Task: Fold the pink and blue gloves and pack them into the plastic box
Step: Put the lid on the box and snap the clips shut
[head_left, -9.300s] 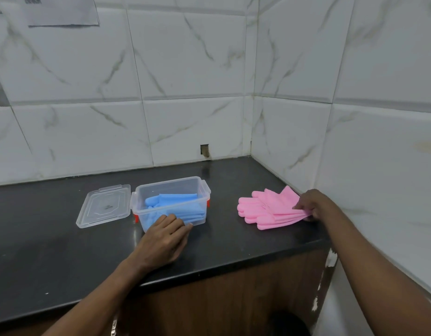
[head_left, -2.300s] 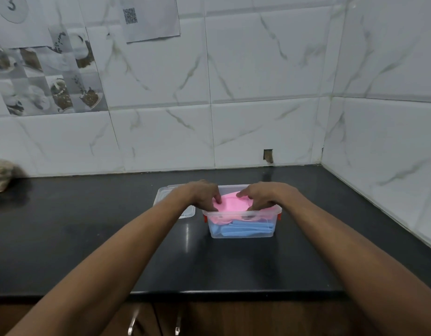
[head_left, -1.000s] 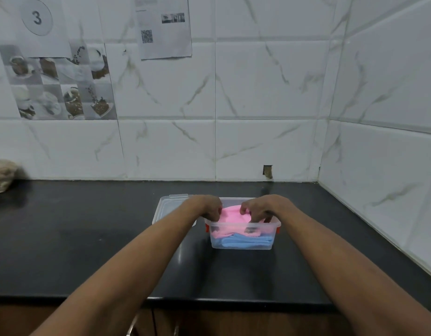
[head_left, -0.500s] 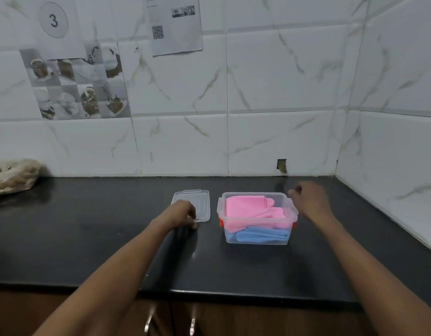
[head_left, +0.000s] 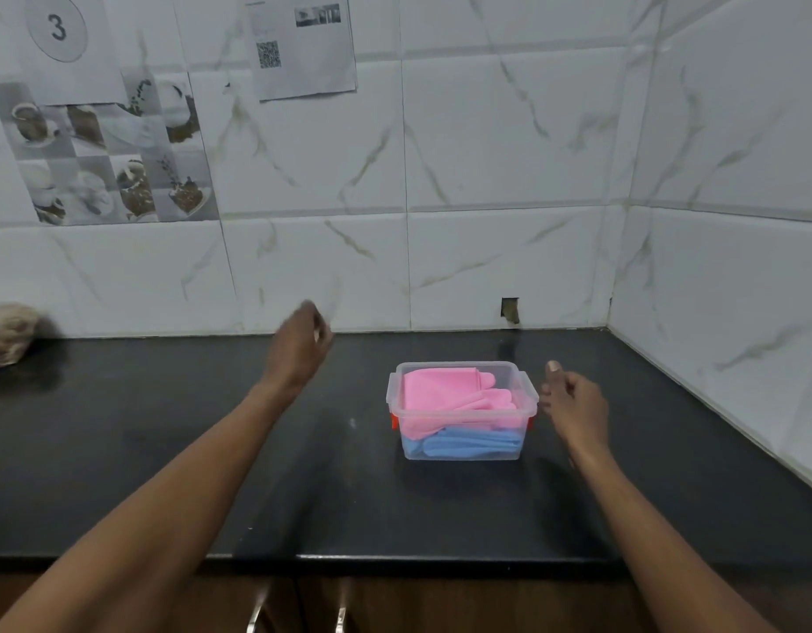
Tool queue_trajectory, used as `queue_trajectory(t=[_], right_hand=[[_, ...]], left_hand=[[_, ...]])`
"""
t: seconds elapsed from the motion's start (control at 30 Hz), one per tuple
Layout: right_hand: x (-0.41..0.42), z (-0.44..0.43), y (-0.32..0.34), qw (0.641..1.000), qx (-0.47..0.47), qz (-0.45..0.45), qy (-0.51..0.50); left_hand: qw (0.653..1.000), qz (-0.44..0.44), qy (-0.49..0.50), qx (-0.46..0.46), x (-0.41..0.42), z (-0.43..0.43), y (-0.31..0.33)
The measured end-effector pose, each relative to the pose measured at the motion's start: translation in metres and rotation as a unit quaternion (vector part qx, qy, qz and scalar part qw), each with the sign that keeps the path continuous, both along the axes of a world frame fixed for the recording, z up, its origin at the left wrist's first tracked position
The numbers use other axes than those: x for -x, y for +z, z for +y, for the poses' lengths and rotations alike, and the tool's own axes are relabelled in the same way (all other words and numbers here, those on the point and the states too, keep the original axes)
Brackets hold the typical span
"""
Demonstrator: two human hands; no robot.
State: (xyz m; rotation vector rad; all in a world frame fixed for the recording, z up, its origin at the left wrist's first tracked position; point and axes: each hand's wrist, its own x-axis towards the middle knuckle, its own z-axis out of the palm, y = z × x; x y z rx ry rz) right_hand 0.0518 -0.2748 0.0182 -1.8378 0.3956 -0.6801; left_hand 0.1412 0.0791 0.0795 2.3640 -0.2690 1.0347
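The clear plastic box (head_left: 529, 406) with red clips stands open on the black counter (head_left: 212, 450). Folded blue gloves (head_left: 468, 443) lie at its bottom, and the folded pink gloves (head_left: 445, 395) rest on top of them. My left hand (head_left: 299, 347) is raised above the counter, left of the box, fingers pinched on the clear lid (head_left: 333, 296), which shows only as a faint blurred edge against the wall. My right hand (head_left: 573, 404) hovers just right of the box with its fingers loosely apart and nothing in it.
A brownish bundle (head_left: 7, 333) lies at the counter's far left against the tiled wall. The side wall (head_left: 714, 358) closes the counter on the right. Cabinet handles (head_left: 258, 614) show below the front edge.
Both hands left the pink gloves, which stay in the box. My left hand took the lid off the counter and lifted it. My right hand came around to the box's right side.
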Motion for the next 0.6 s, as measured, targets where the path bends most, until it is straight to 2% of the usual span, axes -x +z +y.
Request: queue_trajectory(t=[0.07, 0.1, 0.17, 0.27, 0.33, 0.37, 0.43, 0.6], right_hand=[[0.004, 0.000, 0.015, 0.997, 0.024, -0.059, -0.038], [0.005, -0.001, 0.025, 0.995, 0.030, -0.084, -0.055], [0.003, 0.000, 0.042, 0.992, 0.020, -0.119, -0.041], [-0.003, 0.001, 0.065, 0.991, -0.059, -0.108, 0.060], [-0.005, 0.003, 0.076, 0.982, -0.124, -0.072, 0.123], [-0.007, 0.003, 0.077, 0.983, -0.118, -0.056, 0.127], [-0.007, 0.003, 0.072, 0.994, -0.052, -0.026, 0.095], [-0.014, 0.004, 0.044, 0.988, 0.125, 0.083, 0.039]], left_hand=[[0.981, -0.026, -0.062, 0.183, 0.010, -0.015, 0.037], [0.953, -0.007, -0.121, 0.277, 0.016, -0.024, 0.055], [0.876, 0.060, -0.234, 0.418, 0.026, -0.044, 0.079], [0.793, 0.200, -0.294, 0.495, 0.036, -0.075, 0.082], [0.755, 0.290, -0.297, 0.508, 0.036, -0.089, 0.067], [0.750, 0.323, -0.286, 0.501, 0.034, -0.093, 0.057], [0.767, 0.360, -0.238, 0.474, 0.029, -0.095, 0.039], [0.822, 0.364, -0.146, 0.413, 0.029, -0.093, 0.010]])
